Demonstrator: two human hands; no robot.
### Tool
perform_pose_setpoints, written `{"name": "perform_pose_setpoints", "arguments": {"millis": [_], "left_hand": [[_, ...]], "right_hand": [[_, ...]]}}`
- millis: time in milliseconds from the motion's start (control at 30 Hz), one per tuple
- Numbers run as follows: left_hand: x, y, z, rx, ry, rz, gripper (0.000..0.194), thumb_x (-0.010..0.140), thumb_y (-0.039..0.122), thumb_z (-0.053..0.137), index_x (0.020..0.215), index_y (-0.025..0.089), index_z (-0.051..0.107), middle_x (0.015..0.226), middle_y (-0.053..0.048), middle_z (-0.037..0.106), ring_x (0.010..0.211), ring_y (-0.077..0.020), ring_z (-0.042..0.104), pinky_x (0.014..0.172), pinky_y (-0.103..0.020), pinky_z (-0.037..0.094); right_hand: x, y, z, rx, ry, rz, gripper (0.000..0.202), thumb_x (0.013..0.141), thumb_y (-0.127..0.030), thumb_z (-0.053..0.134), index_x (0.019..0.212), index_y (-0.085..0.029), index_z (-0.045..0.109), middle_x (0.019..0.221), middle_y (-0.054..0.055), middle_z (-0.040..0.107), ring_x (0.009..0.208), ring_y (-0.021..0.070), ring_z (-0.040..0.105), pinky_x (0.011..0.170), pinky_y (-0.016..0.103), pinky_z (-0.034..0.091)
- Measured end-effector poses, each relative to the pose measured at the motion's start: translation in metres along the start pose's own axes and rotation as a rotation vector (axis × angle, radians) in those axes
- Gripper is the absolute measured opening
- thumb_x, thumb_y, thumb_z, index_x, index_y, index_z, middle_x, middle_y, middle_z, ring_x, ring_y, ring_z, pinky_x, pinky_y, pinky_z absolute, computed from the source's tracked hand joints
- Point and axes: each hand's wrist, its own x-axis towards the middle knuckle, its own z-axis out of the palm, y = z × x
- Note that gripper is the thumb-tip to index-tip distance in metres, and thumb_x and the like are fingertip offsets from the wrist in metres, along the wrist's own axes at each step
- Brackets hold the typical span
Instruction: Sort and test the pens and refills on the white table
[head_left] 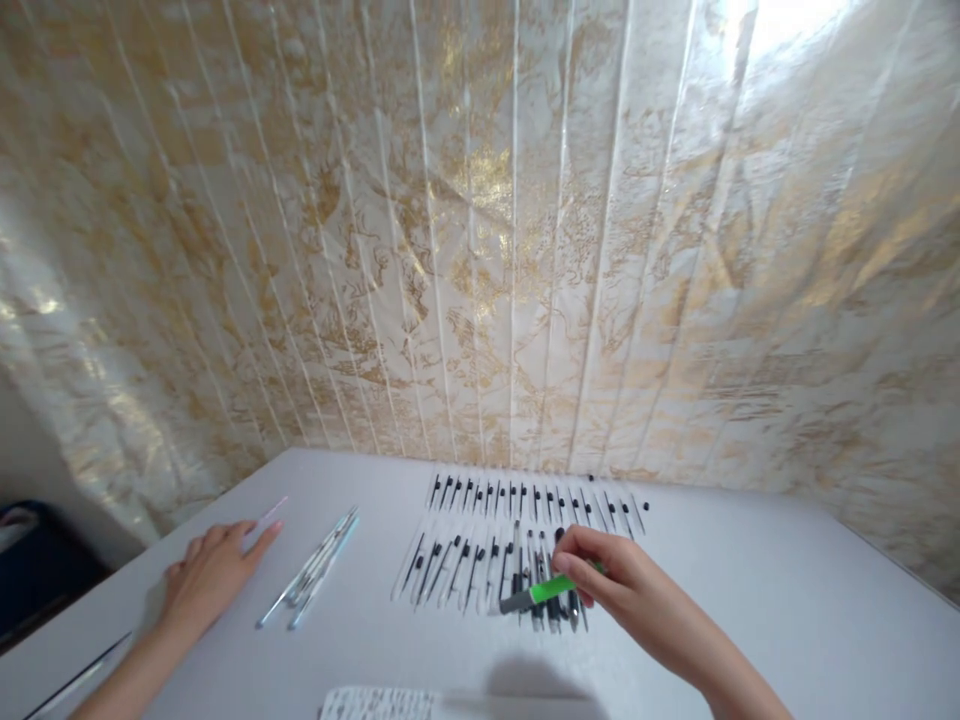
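Fingers of the right grip (596, 568) hide one end of a green marker (551, 588); the left grip (214, 570) masks part of a pink stick (273, 509). Writing on a paper (381, 704), cropped by the lower edge, is illegibly small.

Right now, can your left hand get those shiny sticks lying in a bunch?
Probably yes. The left hand is just beside the shiny sticks, fingers spread, with only bare table between. A thin pink stick pokes out by its fingertips, but doesn't block the way.
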Motion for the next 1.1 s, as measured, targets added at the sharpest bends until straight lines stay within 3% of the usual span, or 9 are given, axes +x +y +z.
{"name": "perform_pose_setpoints", "arguments": {"millis": [133, 233, 467, 633, 767, 867, 933, 1000, 1100], "left_hand": [[-0.037, 0.037, 0.018, -0.059, -0.081, 0.199, 0.051, 0.082, 0.057, 0.033, 0.099, 0.017, 0.060, 0.104, -0.013, 0.064, 0.102, -0.0315, 0.057, 0.083, -0.042, 0.045], [-0.054, 0.059, 0.029, -0.055, -0.054, 0.191, 0.064, 0.078, 0.061, 0.036, 0.116, 0.012, 0.051, 0.118, -0.018, 0.058, 0.109, -0.0365, 0.052, 0.087, -0.047, 0.042], [-0.049, 0.062, 0.044, -0.187, -0.115, 0.403, 0.042, 0.080, 0.040, 0.037, 0.109, 0.016, 0.056, 0.113, -0.012, 0.064, 0.106, -0.0280, 0.057, 0.091, -0.038, 0.043], [-0.050, 0.074, 0.033, -0.232, -0.055, 0.431, 0.045, 0.076, 0.040, 0.042, 0.111, 0.014, 0.053, 0.114, -0.015, 0.062, 0.106, -0.0315, 0.056, 0.092, -0.043, 0.044], [-0.092, 0.125, 0.012, -0.518, 0.010, 0.468, 0.049, 0.077, 0.039, 0.052, 0.120, 0.017, 0.045, 0.119, -0.013, 0.058, 0.110, -0.0294, 0.054, 0.098, -0.044, 0.041], [-0.145, 0.177, 0.001, -0.809, -0.266, 0.630, 0.051, 0.079, 0.030, 0.056, 0.126, 0.026, 0.036, 0.113, -0.004, 0.061, 0.094, -0.0189, 0.060, 0.084, -0.032, 0.048], [-0.177, 0.204, 0.001, -0.931, -0.445, 0.696, 0.037, 0.079, 0.028, 0.058, 0.114, 0.026, 0.045, 0.094, -0.001, 0.065, 0.073, -0.0152, 0.059, 0.070, -0.026, 0.048], [-0.197, 0.221, 0.006, -1.013, -0.558, 0.702, 0.010, 0.084, 0.031, 0.051, 0.091, 0.024, 0.051, 0.076, 0.002, 0.062, 0.063, -0.0130, 0.055, 0.061, -0.023, 0.043], [-0.208, 0.227, 0.016, -1.082, -0.755, 0.647, 0.017, 0.086, 0.038, 0.049, 0.081, 0.022, 0.048, 0.065, 0.004, 0.055, 0.055, -0.0103, 0.048, 0.052, -0.021, 0.035]], "right_hand": [[-0.007, -0.003, -0.010, -0.050, 0.019, 0.020, 0.029, 0.090, -0.041, 0.046, 0.075, -0.019, 0.057, 0.061, -0.003, 0.051, 0.056, 0.0117, 0.043, 0.053, 0.023, 0.031], [-0.012, -0.004, -0.020, -0.067, 0.034, 0.051, 0.030, 0.090, -0.043, 0.044, 0.076, -0.019, 0.057, 0.061, -0.003, 0.050, 0.053, 0.0110, 0.040, 0.049, 0.023, 0.029], [-0.030, -0.006, -0.039, -0.149, 0.060, 0.036, 0.026, 0.090, -0.041, 0.046, 0.087, -0.020, 0.060, 0.063, -0.003, 0.045, 0.056, 0.0114, 0.035, 0.050, 0.023, 0.027], [-0.031, -0.008, -0.037, -0.015, 0.062, 0.035, 0.021, 0.088, -0.039, 0.049, 0.093, -0.020, 0.056, 0.067, -0.003, 0.050, 0.055, 0.0102, 0.038, 0.048, 0.021, 0.029], [-0.007, 0.006, -0.018, 0.172, 0.074, 0.041, 0.023, 0.084, -0.042, 0.053, 0.078, -0.020, 0.049, 0.054, -0.006, 0.047, 0.045, 0.0078, 0.034, 0.040, 0.019, 0.023], [0.010, 0.021, 0.001, 0.222, 0.056, 0.088, 0.031, 0.084, -0.046, 0.050, 0.068, -0.020, 0.045, 0.040, -0.009, 0.041, 0.037, 0.0058, 0.027, 0.038, 0.019, 0.017], [0.013, 0.031, 0.011, 0.254, 0.032, 0.127, 0.036, 0.083, -0.050, 0.050, 0.064, -0.021, 0.043, 0.037, -0.011, 0.035, 0.035, 0.0054, 0.026, 0.038, 0.019, 0.015], [0.009, 0.041, 0.017, 0.299, 0.041, 0.155, 0.040, 0.081, -0.054, 0.053, 0.061, -0.021, 0.042, 0.040, -0.011, 0.031, 0.035, 0.0048, 0.026, 0.037, 0.019, 0.014], [-0.004, 0.061, 0.022, 0.399, 0.079, 0.183, 0.045, 0.074, -0.059, 0.059, 0.060, -0.019, 0.044, 0.045, -0.011, 0.031, 0.037, 0.0037, 0.024, 0.037, 0.019, 0.012]]}}
